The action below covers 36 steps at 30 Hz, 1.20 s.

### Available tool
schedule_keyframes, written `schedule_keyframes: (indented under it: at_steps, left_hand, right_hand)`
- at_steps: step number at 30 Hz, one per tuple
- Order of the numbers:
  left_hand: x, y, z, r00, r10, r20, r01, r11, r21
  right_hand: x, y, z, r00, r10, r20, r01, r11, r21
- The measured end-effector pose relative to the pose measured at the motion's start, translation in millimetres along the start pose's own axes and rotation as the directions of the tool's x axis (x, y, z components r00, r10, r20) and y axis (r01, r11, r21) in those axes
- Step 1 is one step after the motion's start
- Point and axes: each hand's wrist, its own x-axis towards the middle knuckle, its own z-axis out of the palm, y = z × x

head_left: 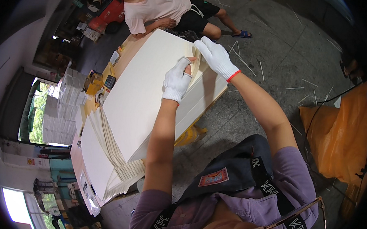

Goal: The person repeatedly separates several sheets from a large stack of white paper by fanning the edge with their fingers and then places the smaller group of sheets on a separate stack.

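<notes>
A tall stack of large cream paper sheets (144, 91) lies on a wooden table (78, 158). Both my hands wear white cotton gloves. My left hand (176, 80) pinches the lifted edge of a few top sheets near the stack's corner. My right hand (216, 56) lies flat with fingers spread on the same curled-up sheet corner (193, 55), just right of the left hand. A second, fanned pile of sheets (117, 160) lies lower on the table.
Another person (164, 12) in a pink shirt and black shorts sits at the far end of the table. An orange plastic sheet (344, 134) lies on the grey concrete floor at right. White stacked bundles (63, 109) stand at left. Small items, including a dark handheld device (109, 81), lie on the table's far side.
</notes>
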Motion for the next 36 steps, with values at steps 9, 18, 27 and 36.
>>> schedule_keyframes:
  at_steps: [9, 18, 27, 36]
  left_hand:
    - [1.3, 11.4, -3.1, 0.993, -0.107, 0.040, 0.105, 0.993, 0.063]
    - [-8.7, 8.7, 4.7, 0.985, 0.170, -0.025, -0.157, 0.950, 0.271]
    - [8.2, 10.6, 1.9, 0.997, -0.065, 0.037, 0.051, 0.949, 0.310]
    - [40.1, -4.9, 4.6, 0.989, -0.132, 0.066, 0.107, 0.951, 0.289]
  right_hand:
    - [-0.2, 8.4, 2.9, 0.999, 0.037, 0.010, -0.037, 0.999, -0.004]
    - [-3.4, 7.1, -49.3, 0.986, 0.166, -0.015, -0.166, 0.972, -0.166]
    - [-11.7, 14.1, -52.4, 0.947, -0.032, 0.320, 0.179, 0.878, -0.444]
    - [14.0, 7.7, -46.5, 0.924, -0.218, 0.315, 0.328, 0.876, -0.355]
